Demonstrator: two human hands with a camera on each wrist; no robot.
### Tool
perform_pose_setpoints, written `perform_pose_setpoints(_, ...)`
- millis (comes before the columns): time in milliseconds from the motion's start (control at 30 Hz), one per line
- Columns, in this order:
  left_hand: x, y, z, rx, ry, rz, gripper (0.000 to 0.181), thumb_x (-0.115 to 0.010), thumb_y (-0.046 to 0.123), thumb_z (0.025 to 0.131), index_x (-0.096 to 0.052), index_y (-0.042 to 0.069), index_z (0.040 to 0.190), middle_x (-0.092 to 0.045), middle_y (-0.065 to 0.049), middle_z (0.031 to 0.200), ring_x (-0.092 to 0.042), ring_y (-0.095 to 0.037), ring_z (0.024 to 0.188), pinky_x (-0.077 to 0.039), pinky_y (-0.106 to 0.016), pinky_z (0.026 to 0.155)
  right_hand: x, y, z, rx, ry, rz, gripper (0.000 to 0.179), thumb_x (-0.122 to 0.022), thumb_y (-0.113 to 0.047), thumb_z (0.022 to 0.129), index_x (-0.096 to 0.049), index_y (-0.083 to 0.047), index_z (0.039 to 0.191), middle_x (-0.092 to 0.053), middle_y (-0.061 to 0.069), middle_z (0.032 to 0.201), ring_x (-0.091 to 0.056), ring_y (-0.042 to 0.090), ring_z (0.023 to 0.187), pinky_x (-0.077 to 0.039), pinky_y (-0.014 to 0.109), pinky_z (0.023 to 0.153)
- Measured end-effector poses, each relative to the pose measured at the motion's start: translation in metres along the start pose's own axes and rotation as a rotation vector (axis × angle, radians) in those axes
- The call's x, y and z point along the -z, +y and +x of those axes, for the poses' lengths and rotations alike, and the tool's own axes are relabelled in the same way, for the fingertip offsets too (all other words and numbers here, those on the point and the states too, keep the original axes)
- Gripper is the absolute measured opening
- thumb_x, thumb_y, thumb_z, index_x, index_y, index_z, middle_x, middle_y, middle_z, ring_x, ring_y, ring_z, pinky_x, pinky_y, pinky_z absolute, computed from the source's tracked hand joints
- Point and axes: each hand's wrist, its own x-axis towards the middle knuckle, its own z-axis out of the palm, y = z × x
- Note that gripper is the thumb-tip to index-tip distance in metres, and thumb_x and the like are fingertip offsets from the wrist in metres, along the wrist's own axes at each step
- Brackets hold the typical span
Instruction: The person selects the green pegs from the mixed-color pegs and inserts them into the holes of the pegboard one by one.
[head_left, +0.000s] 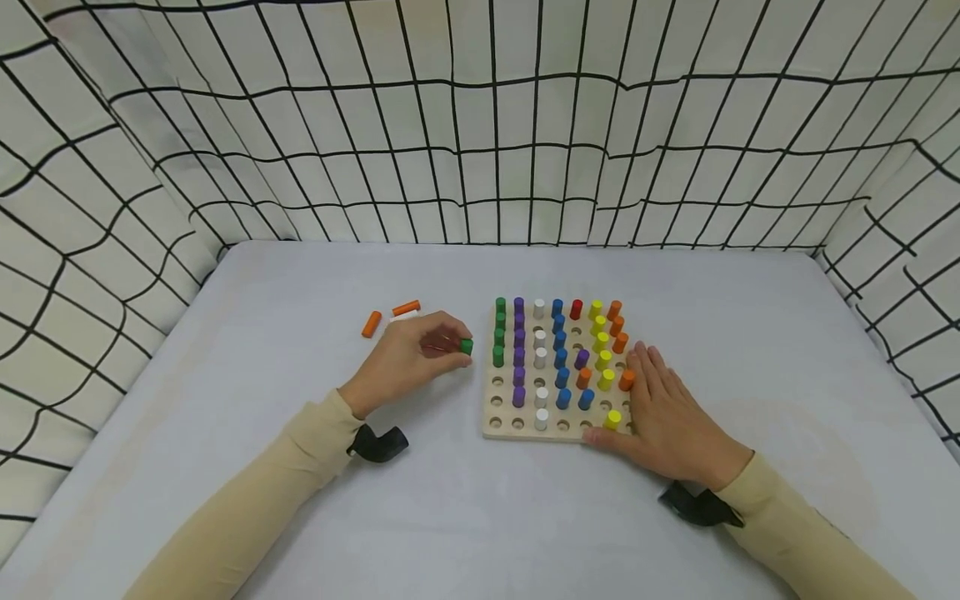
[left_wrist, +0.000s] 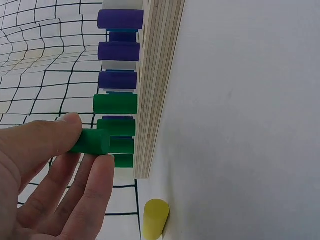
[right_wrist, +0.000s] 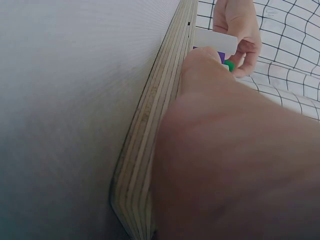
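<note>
My left hand (head_left: 408,354) pinches a green peg (left_wrist: 90,141) between thumb and fingers, just left of a wooden pegboard (head_left: 551,435). Standing in the board's left column are several green pegs (head_left: 498,357), with purple pegs (head_left: 519,377) in the column beside them. White, blue, red, yellow and orange pegs fill other holes; some holes at the front left are bare. Along the board's right edge lies my right hand (head_left: 678,425), fingers straight, its thumb at the front edge near a yellow peg (head_left: 612,420). That hand hides part of the board's front right corner.
Two loose orange pegs (head_left: 372,324) lie on the white table (head_left: 480,517) behind and left of my left hand. The left wrist view shows a loose yellow peg (left_wrist: 156,219) near the board. A black grid net (head_left: 495,150) encloses the back and sides.
</note>
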Motion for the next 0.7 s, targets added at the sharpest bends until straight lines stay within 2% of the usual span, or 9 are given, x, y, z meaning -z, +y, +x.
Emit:
perform_pose_setpoints(400, -0.010, 0.002, 0.002, 0.025, -0.035, -0.065, 0.029, -0.082, 0.011, 0.088, -0.070, 0.011, 0.114, -0.076, -0.006, 0.110, -0.074, -0.021, 0.104, -0.064, -0.032, 0.094, 0.000, 0.000, 0.001, 0.005, 0.002, -0.003, 0.128, -0.052, -0.084, 0.087, -0.008, 0.012, 0.161, -0.003, 0.032, 0.171, -0.006, 0.053, 0.160, -0.017, 0.071, 0.127)
perform_pose_setpoints(700, -0.017, 0.003, 0.006, 0.005, -0.060, -0.088, 0.029, -0.082, 0.012, 0.088, -0.069, 0.013, 0.113, -0.075, -0.004, 0.110, -0.074, -0.019, 0.105, -0.063, -0.029, 0.093, -0.001, 0.002, 0.001, 0.004, -0.001, -0.001, 0.129, -0.051, -0.085, 0.087, -0.008, 0.011, 0.161, -0.002, 0.031, 0.172, -0.005, 0.052, 0.160, -0.017, 0.071, 0.127)
